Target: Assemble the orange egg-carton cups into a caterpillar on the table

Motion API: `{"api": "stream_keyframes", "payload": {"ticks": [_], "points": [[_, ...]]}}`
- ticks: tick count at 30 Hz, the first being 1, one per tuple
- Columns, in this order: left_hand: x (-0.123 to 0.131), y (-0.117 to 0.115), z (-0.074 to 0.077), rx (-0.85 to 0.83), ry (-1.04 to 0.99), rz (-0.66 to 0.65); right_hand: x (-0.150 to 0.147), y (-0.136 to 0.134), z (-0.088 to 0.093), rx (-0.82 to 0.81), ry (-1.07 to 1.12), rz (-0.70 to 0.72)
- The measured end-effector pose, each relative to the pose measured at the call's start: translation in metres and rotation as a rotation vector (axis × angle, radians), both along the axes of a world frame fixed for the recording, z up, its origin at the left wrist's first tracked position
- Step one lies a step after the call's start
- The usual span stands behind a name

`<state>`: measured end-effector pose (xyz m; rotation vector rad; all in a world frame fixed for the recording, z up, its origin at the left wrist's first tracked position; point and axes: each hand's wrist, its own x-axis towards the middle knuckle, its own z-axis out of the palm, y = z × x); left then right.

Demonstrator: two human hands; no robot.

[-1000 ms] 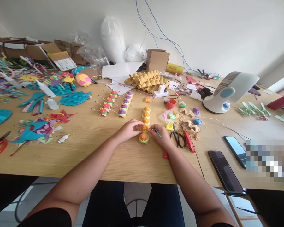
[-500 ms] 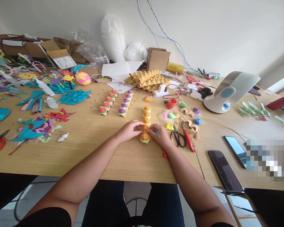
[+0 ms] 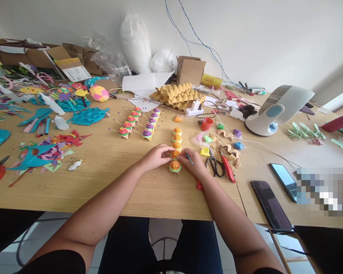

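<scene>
An orange egg-carton caterpillar (image 3: 175, 166), with green and white bands round its bumps and a small face on the nearest bump, lies lengthwise in front of me. My left hand (image 3: 157, 155) grips its left side near the second bump, fingertips pressed against it. From the right, my right hand (image 3: 194, 163) pinches a thin blue stick (image 3: 189, 158) and touches the same bump with its fingertips. What the fingertips do on the bump is too small to make out. Farther left stand a red caterpillar (image 3: 127, 124) and a purple caterpillar (image 3: 151, 125), both with pins sticking out.
Black-handled scissors (image 3: 215, 167) and a red utility knife (image 3: 228, 167) lie right of my right hand, near carton scraps, coloured clay and a red cup (image 3: 207, 124). Yellow egg cartons (image 3: 175, 94) sit behind. A fan (image 3: 274, 110) and phones (image 3: 270, 203) are at right; paper scraps (image 3: 42, 154) at left.
</scene>
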<state>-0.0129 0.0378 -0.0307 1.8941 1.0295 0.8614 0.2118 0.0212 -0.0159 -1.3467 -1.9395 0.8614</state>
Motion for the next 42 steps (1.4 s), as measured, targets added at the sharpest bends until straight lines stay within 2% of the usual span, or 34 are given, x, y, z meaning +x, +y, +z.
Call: {"api": "stream_keyframes", "payload": {"ticks": [9, 13, 16, 20, 26, 29, 32, 37, 42], "points": [[0.000, 0.000, 0.001, -0.006, -0.006, 0.009, 0.000, 0.002, 0.002, -0.048, 0.097, -0.020], [-0.003, -0.001, 0.005, 0.015, 0.026, 0.049, 0.000, 0.001, 0.007, -0.077, 0.223, -0.099], [-0.005, -0.002, 0.007, 0.007, 0.104, 0.092, 0.001, 0.001, 0.008, -0.065, 0.217, -0.147], [-0.004, -0.005, 0.008, -0.044, 0.206, 0.105, 0.005, 0.001, 0.007, -0.014, 0.064, -0.087], [0.000, -0.008, 0.010, -0.091, 0.195, 0.109, 0.008, 0.001, 0.005, -0.073, -0.014, 0.035], [0.002, -0.007, 0.007, -0.136, 0.123, 0.120, 0.008, 0.002, 0.004, -0.075, -0.037, 0.037], [0.005, -0.006, 0.006, -0.223, -0.039, 0.148, 0.007, 0.002, 0.004, -0.072, -0.044, 0.018], [0.014, -0.011, 0.017, -0.526, -0.398, 0.203, 0.006, 0.002, 0.007, -0.055, -0.026, 0.008], [0.019, -0.015, 0.025, -0.725, -0.580, 0.254, 0.004, 0.000, 0.007, -0.066, -0.009, 0.032]]}}
